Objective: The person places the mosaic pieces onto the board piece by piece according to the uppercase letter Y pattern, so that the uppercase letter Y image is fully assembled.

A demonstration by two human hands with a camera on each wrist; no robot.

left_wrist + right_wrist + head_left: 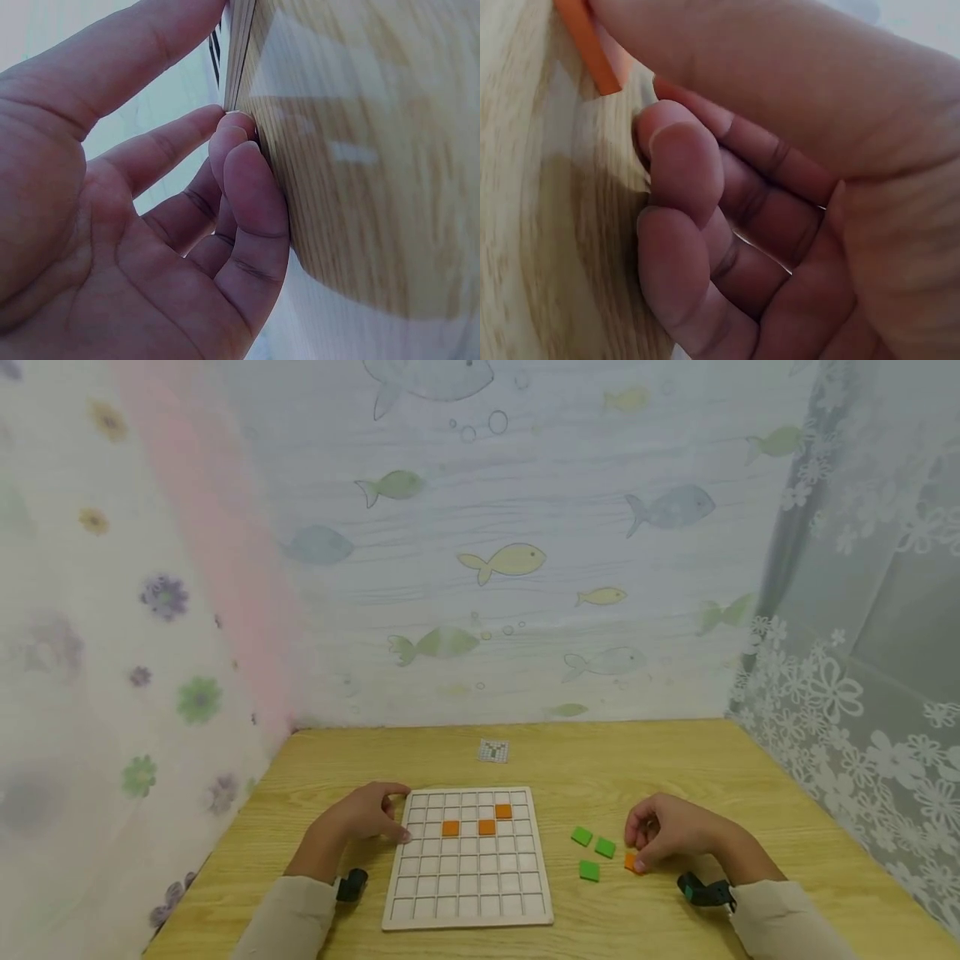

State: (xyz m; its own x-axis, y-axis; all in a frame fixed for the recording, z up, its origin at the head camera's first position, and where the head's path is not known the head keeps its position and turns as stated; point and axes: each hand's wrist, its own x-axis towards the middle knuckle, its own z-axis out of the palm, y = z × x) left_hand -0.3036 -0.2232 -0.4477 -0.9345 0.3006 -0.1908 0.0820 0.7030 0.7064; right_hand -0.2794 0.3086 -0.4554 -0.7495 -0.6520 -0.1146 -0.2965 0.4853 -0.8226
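A square board [468,860] with a raised grid lies flat, with three orange tiles [487,827] in its upper cells. My left hand [367,814] touches its left side, the index finger at the top corner and the thumb lower on the edge. The other fingers [255,187] are bent against the tabletop. To the right, my right hand [678,828] rests low with its thumb tip on a loose orange tile [630,862]. In the right wrist view its fingers [686,172] curl loosely, apart from the orange tile [600,60].
Three green tiles [588,871] lie between the board and my right hand. A small printed pattern card [493,751] lies beyond the board. The wooden table [637,752] meets a fish-patterned curtain [510,635] at its back edge, with flowered sheets on both sides.
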